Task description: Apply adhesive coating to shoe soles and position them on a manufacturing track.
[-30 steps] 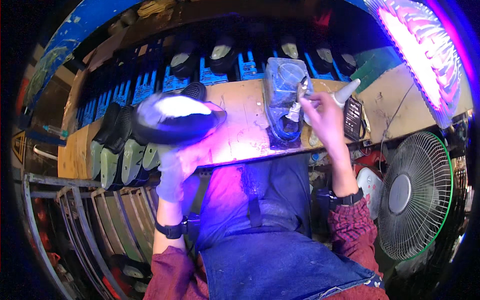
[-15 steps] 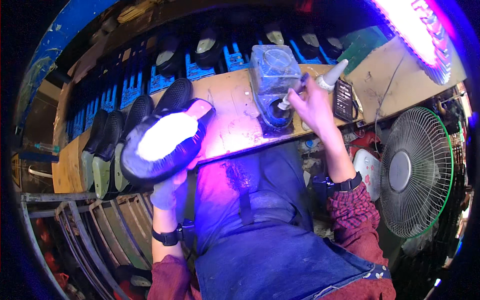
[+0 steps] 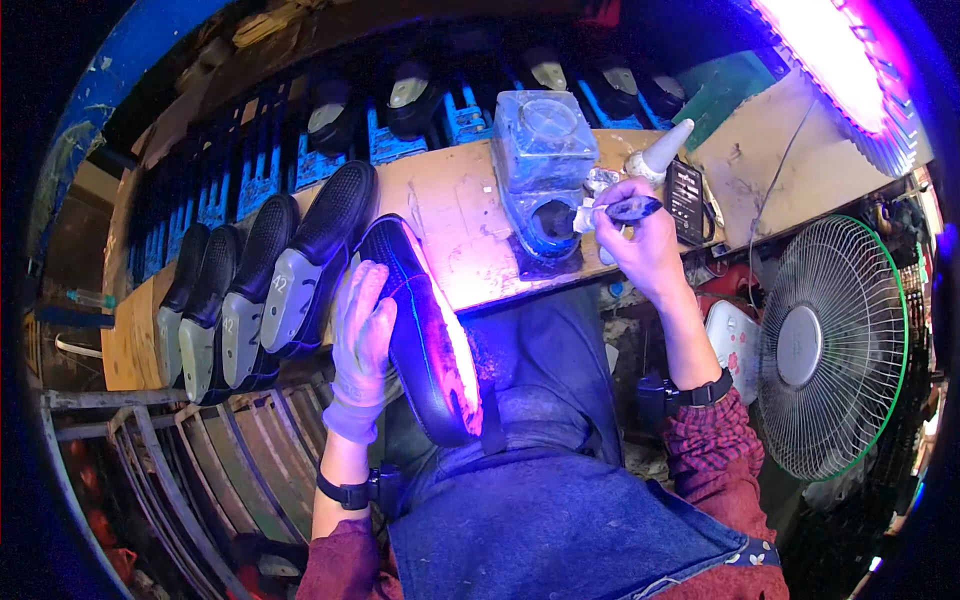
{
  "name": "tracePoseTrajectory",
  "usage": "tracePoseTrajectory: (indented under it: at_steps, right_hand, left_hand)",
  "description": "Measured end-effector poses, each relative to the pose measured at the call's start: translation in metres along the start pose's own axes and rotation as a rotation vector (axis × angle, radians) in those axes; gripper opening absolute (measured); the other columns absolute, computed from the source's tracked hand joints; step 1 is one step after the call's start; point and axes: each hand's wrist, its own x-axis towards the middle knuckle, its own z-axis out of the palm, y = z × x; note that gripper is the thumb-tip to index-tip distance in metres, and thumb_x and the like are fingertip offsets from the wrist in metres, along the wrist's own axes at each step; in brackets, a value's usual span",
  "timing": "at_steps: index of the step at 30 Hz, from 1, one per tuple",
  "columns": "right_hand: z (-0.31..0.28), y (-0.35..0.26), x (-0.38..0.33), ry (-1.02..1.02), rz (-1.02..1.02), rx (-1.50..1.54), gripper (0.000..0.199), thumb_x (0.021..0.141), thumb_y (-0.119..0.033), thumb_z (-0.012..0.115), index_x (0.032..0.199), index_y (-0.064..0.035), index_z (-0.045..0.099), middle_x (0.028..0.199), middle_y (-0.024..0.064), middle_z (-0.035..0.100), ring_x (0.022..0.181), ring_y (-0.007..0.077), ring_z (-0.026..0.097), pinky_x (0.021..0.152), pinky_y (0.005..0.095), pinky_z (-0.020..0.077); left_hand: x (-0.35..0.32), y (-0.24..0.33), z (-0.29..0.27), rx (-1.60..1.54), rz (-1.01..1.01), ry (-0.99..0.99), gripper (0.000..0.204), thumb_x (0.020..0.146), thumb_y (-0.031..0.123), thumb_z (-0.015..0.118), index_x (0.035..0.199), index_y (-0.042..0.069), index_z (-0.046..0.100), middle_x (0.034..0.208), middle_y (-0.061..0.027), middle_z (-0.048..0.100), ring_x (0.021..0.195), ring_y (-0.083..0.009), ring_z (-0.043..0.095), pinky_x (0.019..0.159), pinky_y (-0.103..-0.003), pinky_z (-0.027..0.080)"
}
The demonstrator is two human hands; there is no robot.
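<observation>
My left hand, in a pale glove, is closed around the side of a black shoe held over my lap. The shoe is tilted, its bottom edge glowing bright pink and white to the right. My right hand pinches a brush with a dark handle. Its tip end reaches the round dark mouth of a clear, stained plastic pot; whether it touches what is inside cannot be seen.
Several black shoes on grey lasts stand along the bench's left edge. Behind the bench runs a blue rack with more shoes. A grey cone and black box lie right of the pot. A fan stands at right.
The shoe has turned from showing its bright underside to showing its black side, with its toe now lower. My right hand has moved slightly down and right, brush tip still by the pot.
</observation>
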Motion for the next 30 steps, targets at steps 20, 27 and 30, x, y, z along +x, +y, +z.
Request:
tracePoseTrajectory:
  at_steps: [20,27,30]
  right_hand:
    - [0.104,-0.052,0.012,0.016,0.200,0.643,0.013,0.095,-0.010,0.053,0.094,-0.0011,0.044,0.079,0.0112,0.062,0.060,0.0153,0.062,0.051,0.0253,0.0501]
    - [0.115,-0.068,0.002,-0.298,0.360,0.452,0.022,0.089,-0.022,0.062,0.086,-0.0038,0.050,0.065,0.0075,0.062,0.055,0.0148,0.063,0.051,0.0307,0.0491]
    - [0.121,-0.072,0.018,-0.227,0.317,0.389,0.022,0.089,-0.022,0.061,0.085,-0.0028,0.051,0.062,0.0075,0.062,0.054,0.0162,0.064,0.050,0.0307,0.0488]
  left_hand:
    - [-0.033,0.022,-0.007,-0.015,0.055,-0.017,0.047,0.075,0.012,0.066,0.119,0.007,0.049,0.116,-0.0214,0.055,0.105,-0.0423,0.055,0.088,-0.056,0.045]
    - [-0.052,0.012,-0.004,-0.055,0.006,-0.081,0.051,0.088,0.035,0.049,0.121,-0.004,0.051,0.124,-0.0278,0.048,0.112,-0.0478,0.047,0.100,-0.054,0.034]
    - [-0.049,0.013,-0.006,-0.077,-0.022,-0.129,0.055,0.086,0.038,0.051,0.120,-0.004,0.051,0.122,-0.0278,0.049,0.111,-0.0476,0.047,0.099,-0.054,0.034]
